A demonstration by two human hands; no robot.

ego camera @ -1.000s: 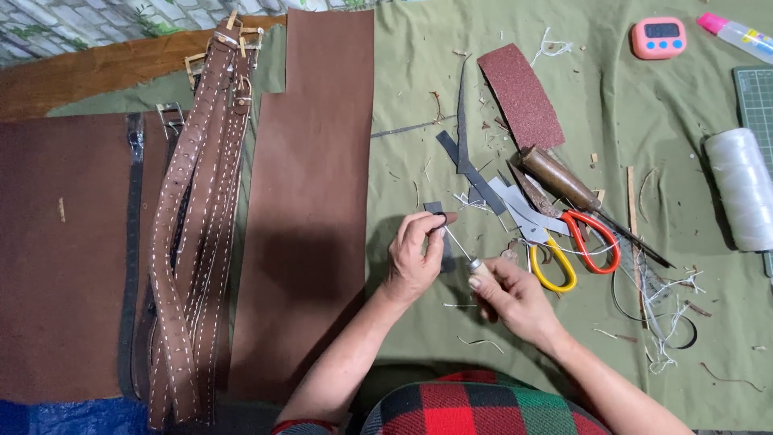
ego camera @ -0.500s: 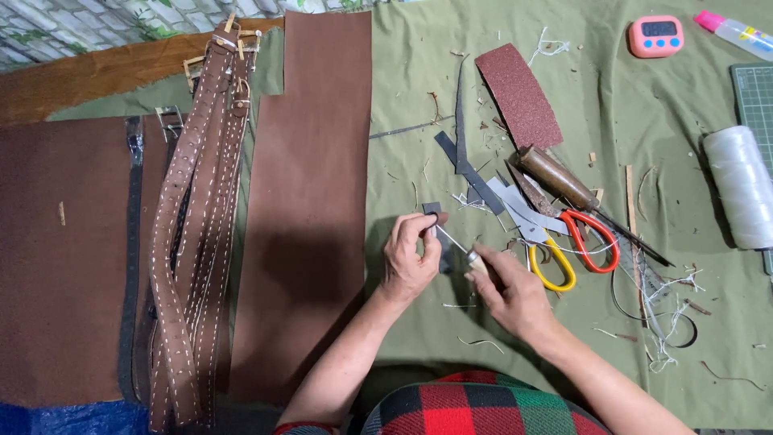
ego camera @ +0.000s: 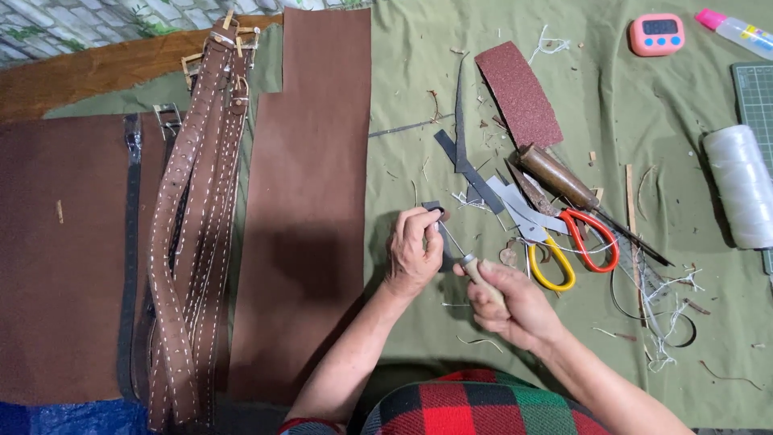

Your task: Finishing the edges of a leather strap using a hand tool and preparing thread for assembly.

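The left hand (ego camera: 415,250) pinches a small dark piece of leather (ego camera: 435,209) between thumb and fingertips, holding it just above the green cloth (ego camera: 644,105) that covers the table. The right hand (ego camera: 507,302) is closed around the pale wooden handle of an awl (ego camera: 465,259), whose thin metal point runs up and to the left toward that piece. Over the last second the two hands have barely shifted: the left has stayed clamped on the piece and the right has kept the tool angled at it, edging only slightly closer, so the point now appears to meet the leather, though the contact itself is too small to confirm. That steadiness reads as careful piercing or marking still under way rather than finished. Nothing else has moved. Just to the right lie the scissors (ego camera: 564,242) with one red and one yellow handle, a few grey strips (ego camera: 475,173) and a sheet of sandpaper (ego camera: 519,93). To the left lie a long brown leather panel (ego camera: 310,185) and a bundle of stitched belts (ego camera: 193,242). A spool of white thread (ego camera: 739,185) sits at the far right edge.
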